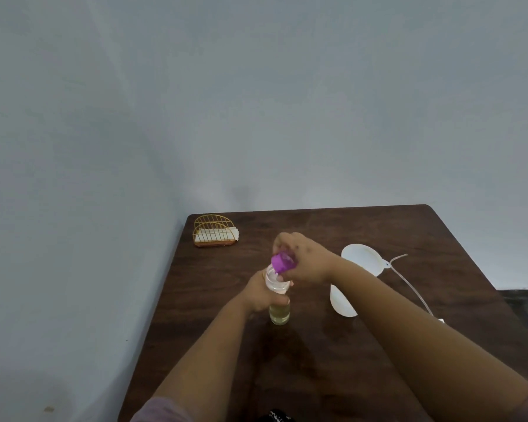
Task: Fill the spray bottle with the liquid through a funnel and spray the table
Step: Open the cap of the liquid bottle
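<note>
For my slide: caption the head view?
Left hand steadies clear bottle; right hand holds its purple cap.

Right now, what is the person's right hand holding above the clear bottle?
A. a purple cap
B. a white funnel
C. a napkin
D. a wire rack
A: the right hand grips a purple cap just above the open bottle, which the left hand steadies.

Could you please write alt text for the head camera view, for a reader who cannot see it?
A person's left hand grips a clear bottle of yellowish liquid standing on a dark wooden table, while the right hand holds its purple cap tilted at the mouth. A white funnel and a gold wire napkin holder sit behind.
</note>
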A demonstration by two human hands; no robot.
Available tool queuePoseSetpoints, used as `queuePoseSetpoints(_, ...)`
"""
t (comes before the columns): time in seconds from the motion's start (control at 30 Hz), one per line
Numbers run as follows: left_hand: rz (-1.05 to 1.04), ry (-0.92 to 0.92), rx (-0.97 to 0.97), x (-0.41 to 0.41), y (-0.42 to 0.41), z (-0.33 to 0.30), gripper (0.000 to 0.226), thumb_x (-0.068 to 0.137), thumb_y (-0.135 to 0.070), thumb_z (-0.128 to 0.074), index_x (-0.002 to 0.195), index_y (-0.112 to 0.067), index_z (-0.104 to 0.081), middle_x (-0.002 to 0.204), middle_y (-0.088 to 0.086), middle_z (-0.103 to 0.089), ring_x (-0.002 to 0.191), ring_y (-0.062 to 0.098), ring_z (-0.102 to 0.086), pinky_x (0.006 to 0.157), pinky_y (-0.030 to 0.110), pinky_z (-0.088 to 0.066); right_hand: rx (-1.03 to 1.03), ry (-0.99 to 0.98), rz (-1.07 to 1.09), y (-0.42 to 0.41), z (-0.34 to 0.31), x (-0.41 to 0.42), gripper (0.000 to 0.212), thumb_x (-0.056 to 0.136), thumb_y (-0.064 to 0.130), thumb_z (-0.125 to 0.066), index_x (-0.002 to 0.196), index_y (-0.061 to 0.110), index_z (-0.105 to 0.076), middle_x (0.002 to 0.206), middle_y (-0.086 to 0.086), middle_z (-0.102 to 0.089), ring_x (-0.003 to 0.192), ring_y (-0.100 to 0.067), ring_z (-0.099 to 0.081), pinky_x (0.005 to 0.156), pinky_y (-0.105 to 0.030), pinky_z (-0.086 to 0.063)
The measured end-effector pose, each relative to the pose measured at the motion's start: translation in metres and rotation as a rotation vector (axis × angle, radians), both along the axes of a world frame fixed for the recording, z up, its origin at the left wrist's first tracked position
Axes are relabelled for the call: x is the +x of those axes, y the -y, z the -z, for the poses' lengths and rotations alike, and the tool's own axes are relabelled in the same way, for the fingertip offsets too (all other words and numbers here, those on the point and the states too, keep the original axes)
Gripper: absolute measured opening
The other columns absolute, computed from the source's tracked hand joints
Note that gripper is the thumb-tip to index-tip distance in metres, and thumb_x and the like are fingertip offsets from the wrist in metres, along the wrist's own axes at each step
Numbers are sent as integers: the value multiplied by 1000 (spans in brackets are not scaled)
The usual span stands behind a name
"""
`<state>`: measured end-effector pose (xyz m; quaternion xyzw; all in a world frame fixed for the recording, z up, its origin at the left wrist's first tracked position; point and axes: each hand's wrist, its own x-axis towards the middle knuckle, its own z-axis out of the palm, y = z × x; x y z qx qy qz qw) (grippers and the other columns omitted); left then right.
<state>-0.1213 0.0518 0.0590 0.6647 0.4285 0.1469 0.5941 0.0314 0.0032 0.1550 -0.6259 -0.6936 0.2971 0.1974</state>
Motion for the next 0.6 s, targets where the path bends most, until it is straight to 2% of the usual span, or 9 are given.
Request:
queuePoseSetpoints(0.07,1,31,1,0,1,-1,41,70,15,-71,107,-1,-66,99,4,-71,90,13,-67,78,25,-56,18,-173,124,10,6,6,48,74,22,-80,108,28,-46,106,2,-53,93,-17,-56,72,-19,-46)
queuePoseSetpoints(0.17,8,71,-9,0,4,0,47,70,19,-69,112,0,-62,97,3,-69,85,8,-66,73,18,-54,-60,-597,290,31,25,9,55,76,24,-80,122,33,-50,107,-3,-57,101,-21,-62,88,-33,-54)
queuePoseSetpoints(0.23,-3,90,-25,0,5,1,47,70,21,-68,112,0,-62,95,1,-68,86,8,-66,70,17,-54,-93,-905,409,44,40,6,46,81,22,-74,121,36,-56,117,-6,-55,109,-22,-59,93,-41,-54)
queuePoseSetpoints(0.27,-10,95,-26,1,6,2,45,69,21,-68,110,0,-63,95,1,-67,87,10,-64,70,17,-54,-41,-967,492,50,47,4,38,84,25,-71,118,36,-58,121,-4,-55,110,-21,-59,92,-41,-54)
queuePoseSetpoints(0.33,-41,103,-31,4,8,5,45,69,20,-69,110,0,-65,101,2,-67,92,12,-62,71,17,-53,181,-792,683,64,60,-1,29,87,39,-64,115,39,-57,116,5,-58,105,-12,-59,88,-30,-55)
queuePoseSetpoints(0.37,-71,112,-37,5,9,8,48,69,20,-70,112,-1,-65,104,2,-68,94,13,-62,72,18,-53,290,-682,750,73,64,-2,30,85,47,-64,113,42,-55,110,10,-60,101,-5,-60,83,-21,-53)
queuePoseSetpoints(0.43,-147,130,-50,8,13,14,52,69,19,-71,116,-1,-64,108,5,-68,97,16,-62,81,25,-53,424,-592,852,92,76,0,38,74,55,-71,105,43,-52,100,17,-61,94,5,-59,70,-6,-47)
queuePoseSetpoints(0.5,-224,138,-56,10,16,22,53,70,17,-73,118,-3,-63,109,7,-68,98,19,-62,90,36,-51,440,-498,965,114,96,13,46,66,51,-80,99,40,-50,97,16,-62,90,3,-60,68,-9,-49)
queuePoseSetpoints(0.6,-303,169,-49,12,20,33,54,69,13,-77,118,-5,-63,107,7,-68,97,20,-63,87,37,-52,397,-283,1124,146,132,44,53,67,31,-85,105,24,-49,103,3,-56,92,-12,-57,75,-26,-51)
